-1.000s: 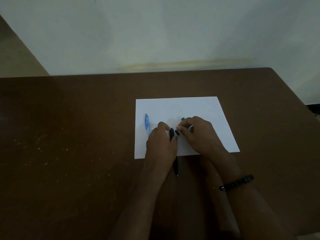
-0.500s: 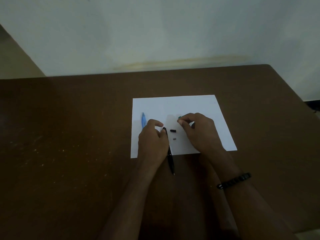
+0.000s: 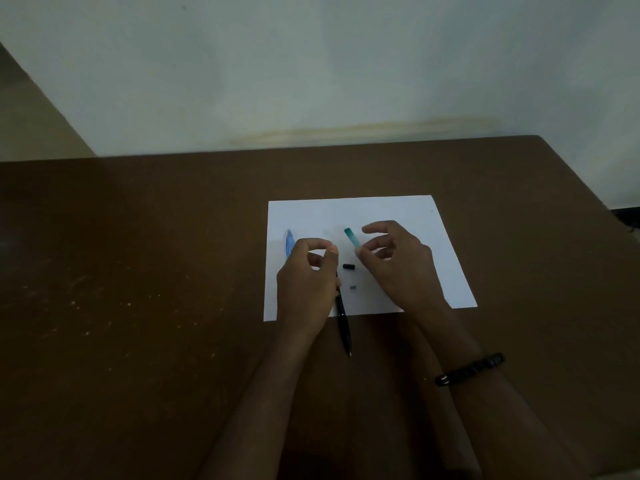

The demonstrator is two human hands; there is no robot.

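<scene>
Mid-paper [image 3: 398, 209]: left hand [image 3: 306, 282] grips pen [image 3: 344, 327], right hand [image 3: 398, 268] slack.

A white sheet of paper [image 3: 398, 216] lies on the brown surface [image 3: 138, 271]. A blue pen [image 3: 289, 241] rests on the sheet's left part. Left of the sheet, pale specks [image 3: 86, 306] dot the surface. Beyond the sheet rises a pale wall [image 3: 311, 64], marked low down by a yellowish stain [image 3: 363, 131]

The right hand [image 3: 398, 268] let go of the black pen [image 3: 344, 327] and loosened, baring more of a green pen [image 3: 351, 236]. A black cap [image 3: 349, 266] and a grey bit [image 3: 353, 288] lay on the paper [image 3: 398, 209], just right of the left hand [image 3: 306, 275] and its grip.
</scene>
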